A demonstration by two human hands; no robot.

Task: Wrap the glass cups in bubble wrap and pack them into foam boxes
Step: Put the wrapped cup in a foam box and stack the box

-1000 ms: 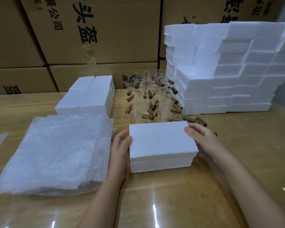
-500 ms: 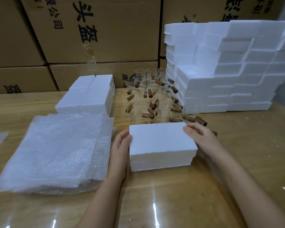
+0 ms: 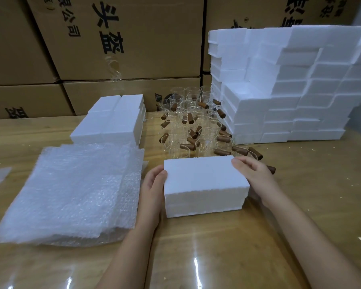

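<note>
A closed white foam box (image 3: 202, 180) lies on the wooden table in front of me. My left hand (image 3: 153, 188) presses flat against its left end with the fingers fairly straight. My right hand (image 3: 252, 174) holds its right end, thumb on the lid's top corner and fingers curled round the far side. Behind the box stand several clear glass cups with brown wooden handles (image 3: 194, 126). A stack of bubble wrap sheets (image 3: 71, 190) lies to the left.
A low block of closed foam boxes (image 3: 113, 119) sits behind the bubble wrap. A tall stepped wall of foam boxes (image 3: 290, 90) fills the back right. Large cardboard cartons (image 3: 123, 38) line the rear. The glossy table (image 3: 217, 257) extends toward me.
Both hands stay on the ends of the foam box. The box and hands have barely shifted; the view has tilted slightly.
</note>
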